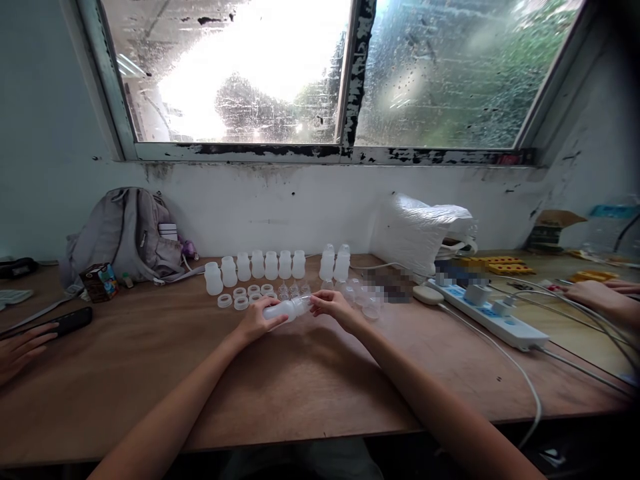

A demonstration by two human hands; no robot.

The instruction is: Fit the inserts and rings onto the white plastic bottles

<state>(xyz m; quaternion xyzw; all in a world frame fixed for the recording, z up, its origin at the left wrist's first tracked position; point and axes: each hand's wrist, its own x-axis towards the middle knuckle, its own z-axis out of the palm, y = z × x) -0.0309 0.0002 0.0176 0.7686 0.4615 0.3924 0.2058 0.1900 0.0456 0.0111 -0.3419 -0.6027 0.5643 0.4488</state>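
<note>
the left hand (259,319) was closed around a white bottle (279,311), which was tilted almost to lying over the counter (295,387). the right hand (334,307) was narrow, and its thumb and finger pinched the clear top (303,303) of this bottle. behind both hands, seven upright bottles (257,265) stood in one row, and two capped bottles (335,263) stood just to the right of this row. pale rings (241,303) lay near the left hand, and a grey backpack (131,237) rested farther to the left
</note>
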